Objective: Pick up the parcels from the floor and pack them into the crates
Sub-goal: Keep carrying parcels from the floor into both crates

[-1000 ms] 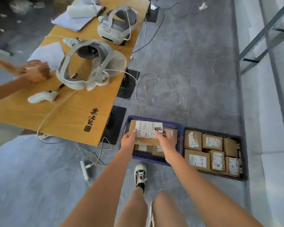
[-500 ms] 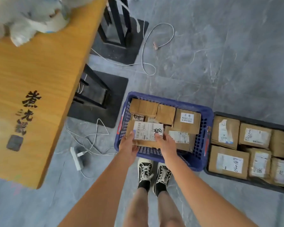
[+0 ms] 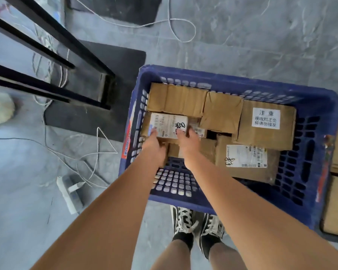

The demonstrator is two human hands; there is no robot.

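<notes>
A small brown parcel (image 3: 167, 124) with a white shipping label sits low inside the blue crate (image 3: 320, 145), at its left side. My left hand (image 3: 153, 146) grips the parcel's near left edge and my right hand (image 3: 187, 142) grips its near right edge, thumbs on top. Several other cardboard parcels fill the crate's far and right parts, among them a plain one (image 3: 177, 99) at the back left and a labelled one (image 3: 246, 159) at the right. A black crate (image 3: 324, 225) with more parcels shows at the right edge.
Black table legs (image 3: 53, 61) and their dark base plate (image 3: 123, 78) stand left of the blue crate. White cables (image 3: 98, 149) and a power strip (image 3: 69, 193) lie on the grey floor at left. My black sneakers (image 3: 195, 225) stand right behind the crate.
I have bent down closer to the blue crate, and the parcel held in both hands has gone down from above the rim to the crate's left interior.
</notes>
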